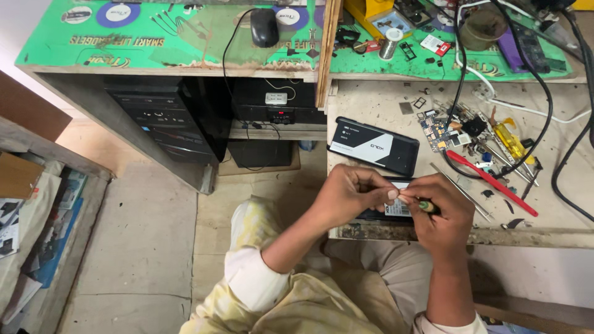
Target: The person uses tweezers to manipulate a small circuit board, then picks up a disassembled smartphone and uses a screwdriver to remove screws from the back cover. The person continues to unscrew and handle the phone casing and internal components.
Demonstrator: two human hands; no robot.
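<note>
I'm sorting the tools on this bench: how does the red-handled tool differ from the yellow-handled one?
The red-handled tool is long and slim; the yellow-handled tool is shorter and thicker. The red one is opaque and lies out toward the bench's front edge; the yellow one looks translucent and sits farther back among small parts and cables. Both lie untouched on the bench, slanting the same way, right of the hands.

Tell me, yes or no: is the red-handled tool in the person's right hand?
No. The red-handled tool lies on the bench, apart from the right hand, which grips a green-handled screwdriver.
</note>
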